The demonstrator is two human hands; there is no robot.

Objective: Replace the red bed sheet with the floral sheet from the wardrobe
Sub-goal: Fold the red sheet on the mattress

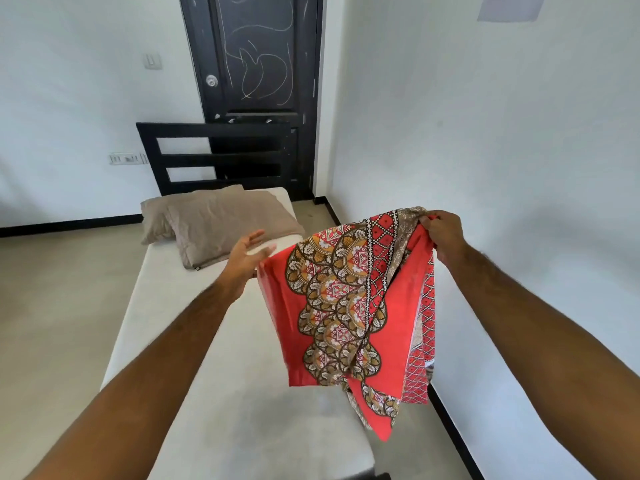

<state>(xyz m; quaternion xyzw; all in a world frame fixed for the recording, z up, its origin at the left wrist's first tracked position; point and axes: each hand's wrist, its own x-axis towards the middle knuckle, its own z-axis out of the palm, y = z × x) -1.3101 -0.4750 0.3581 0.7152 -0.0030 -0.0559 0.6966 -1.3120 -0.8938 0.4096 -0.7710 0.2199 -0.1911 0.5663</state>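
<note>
Centre-left of frame: left hand (247, 252) open, fingers spread, at left edge of sheet (349, 303); contact unclear. Centre: red patterned sheet hangs bunched above bare mattress (194, 327); pillow (214, 223) at head end. Centre-right: right hand (443, 232) grips sheet's gathered top. Judgement: bed already stripped; whether this is old sheet or floral replacement unclear. Spreading, tucking remain. Wardrobe out of view; sheet's folds hide full pattern.

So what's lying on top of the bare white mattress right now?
Two taupe fabric pillows lie at the head of the white mattress. The hanging red patterned sheet hides part of its right side.
</note>
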